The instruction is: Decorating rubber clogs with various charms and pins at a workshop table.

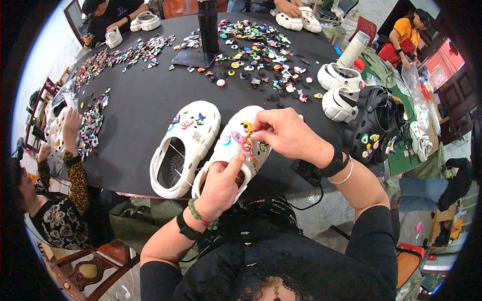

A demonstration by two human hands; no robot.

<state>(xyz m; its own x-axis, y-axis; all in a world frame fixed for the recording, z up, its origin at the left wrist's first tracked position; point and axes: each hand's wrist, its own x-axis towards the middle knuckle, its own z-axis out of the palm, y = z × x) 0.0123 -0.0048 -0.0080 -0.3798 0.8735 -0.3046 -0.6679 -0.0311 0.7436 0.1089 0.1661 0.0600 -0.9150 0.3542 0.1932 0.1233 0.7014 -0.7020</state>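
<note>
Two white clogs lie side by side on a black round table [140, 105]. The left clog [185, 145] carries several coloured charms and nobody touches it. My left hand [221, 184] grips the heel end of the right clog [236, 138], thumb on its upper. My right hand [281, 133] reaches over the same clog's toe and pinches a small charm [255, 136] against its top, among other charms fixed there.
Loose coloured charms [256, 55] cover the far half of the table around a black post on a flat base [206, 30]. More white clogs [339, 83] and a black clog [374, 128] sit at the right. Other people work at the left [65, 150] and far side.
</note>
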